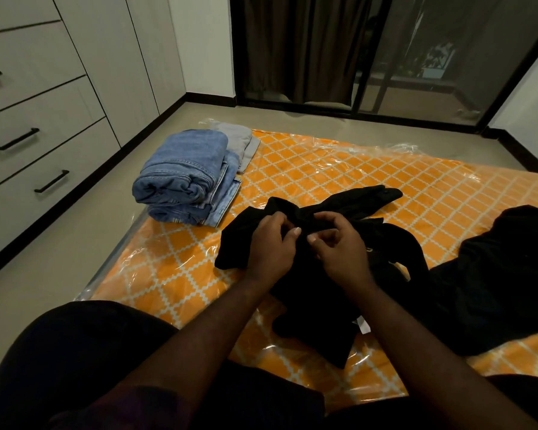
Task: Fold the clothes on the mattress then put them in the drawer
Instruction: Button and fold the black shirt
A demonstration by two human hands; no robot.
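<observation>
The person sits at the near edge of the mattress (308, 162), which lies on the floor (53, 262) and has an orange cover with a white lattice pattern under clear plastic. The knees, in dark cloth, show at the bottom of the view.

The black garment (311, 305) lies crumpled in the middle of the mattress, directly in front of the person. Both hands are on its upper part, close together. The grip of the left hand (272, 240) is curled and pinches a fold of the black cloth. The grip of the right hand (339, 243) is also curled, with the thumb and fingertips pinching the same cloth just beside the left one. A small white label (362, 325) shows at the near edge of the garment.

To the right lies a second dark heap of clothes (510, 268), unfolded and touching the black garment. At the far left corner of the mattress stands a stack of folded blue jeans (184, 178), and just behind it a folded grey piece (243, 141).

The drawers (28, 144), white with black handles, are all closed and stand at the left. A strip of floor separates them from the mattress, and the jeans stack lies between the hands and them. Behind the mattress is a glass door with a dark curtain (308, 48).
</observation>
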